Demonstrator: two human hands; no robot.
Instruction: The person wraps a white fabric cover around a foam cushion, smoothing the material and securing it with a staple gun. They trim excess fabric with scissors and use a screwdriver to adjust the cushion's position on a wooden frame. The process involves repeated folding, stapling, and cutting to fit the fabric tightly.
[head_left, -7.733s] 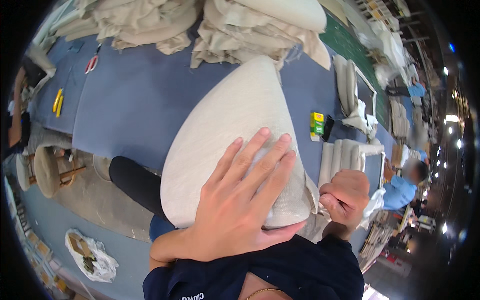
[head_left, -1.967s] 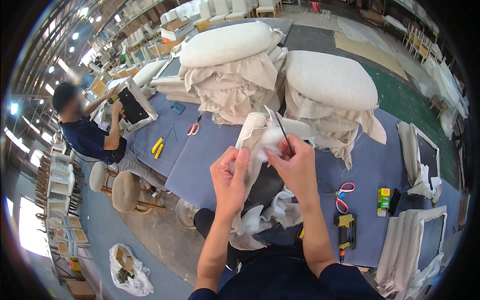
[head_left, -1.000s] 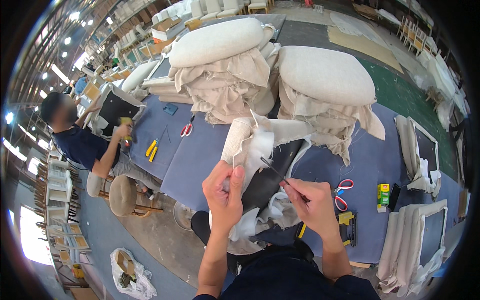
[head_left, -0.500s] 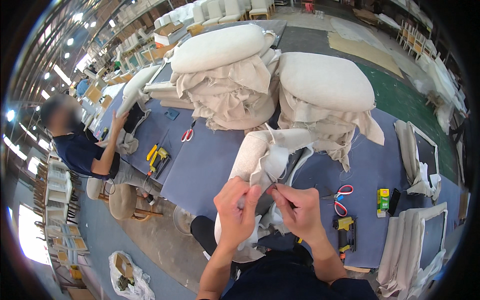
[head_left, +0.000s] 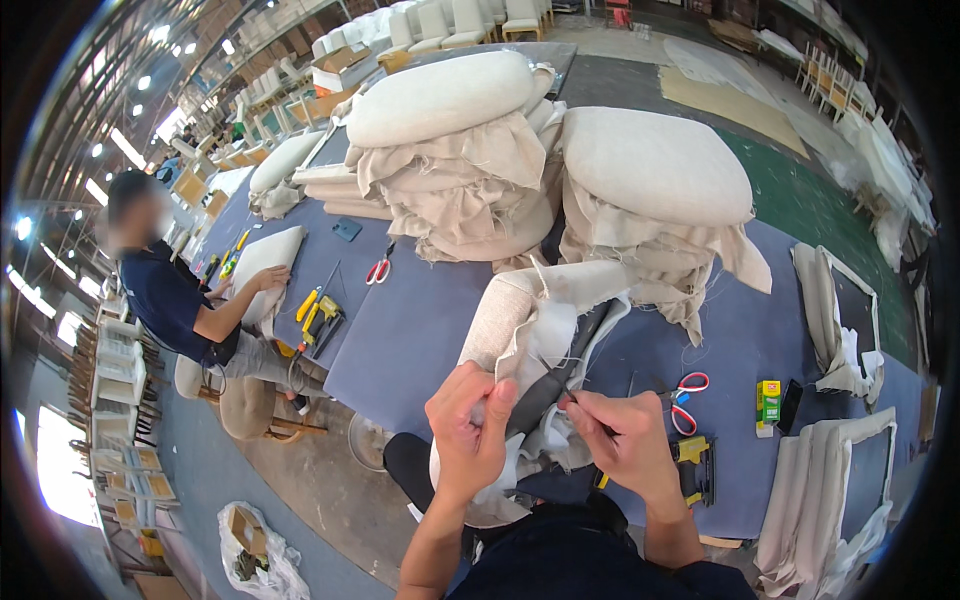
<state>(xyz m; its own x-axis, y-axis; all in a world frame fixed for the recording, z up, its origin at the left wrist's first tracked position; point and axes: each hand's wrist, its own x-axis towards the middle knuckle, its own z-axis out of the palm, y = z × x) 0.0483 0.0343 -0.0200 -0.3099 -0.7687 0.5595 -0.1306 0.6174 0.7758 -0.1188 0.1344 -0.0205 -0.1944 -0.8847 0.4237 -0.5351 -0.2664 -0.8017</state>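
A beige upholstered piece with a curved frame (head_left: pixel 497 315) stands before me at the table's edge, its fabric turned back over white padding (head_left: pixel 552 338) and a dark inner part. My left hand (head_left: pixel 470 425) is closed on the raw edge of the beige fabric, thumb uppermost. My right hand (head_left: pixel 625 435) hangs just right of it, thumb and fingertips pinched together. What it pinches is too small to make out; a dark tip shows at the fingers. Close beyond this hand lie red-handled scissors (head_left: pixel 686 400) and a yellow staple gun (head_left: pixel 692 470), partly covered by my wrist.
Two tall stacks of beige cushions (head_left: pixel 440 100) rise at the back of the blue-grey table (head_left: pixel 390 350). Padded frames (head_left: pixel 830 490) and a green-yellow box (head_left: pixel 767 405) lie at right. At left a co-worker (head_left: pixel 185 290) handles a cushion beside another staple gun (head_left: pixel 322 322).
My right hand has moved rightward, away from the fabric edge. My left hand keeps its grip. The co-worker's cushion has come down flat onto the table.
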